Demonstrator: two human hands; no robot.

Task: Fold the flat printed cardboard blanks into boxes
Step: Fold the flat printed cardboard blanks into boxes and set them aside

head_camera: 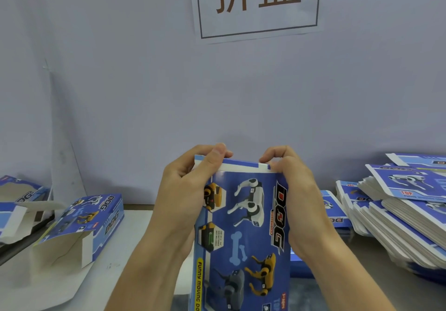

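A blue printed cardboard box (246,228) with robot-dog pictures and the word DOG stands upright in front of me, its far end up. My left hand (185,190) grips its upper left side, thumb curled over the white top flap. My right hand (294,190) grips the upper right side, fingers pinching the same flap at its right corner. A tall slanted stack of flat blanks (400,216) lies on the table at the right.
Two folded boxes with open end flaps lie at the left, one (82,226) near the middle and another (17,209) at the edge. A grey wall with a paper sign (258,4) stands right behind the white table (135,238).
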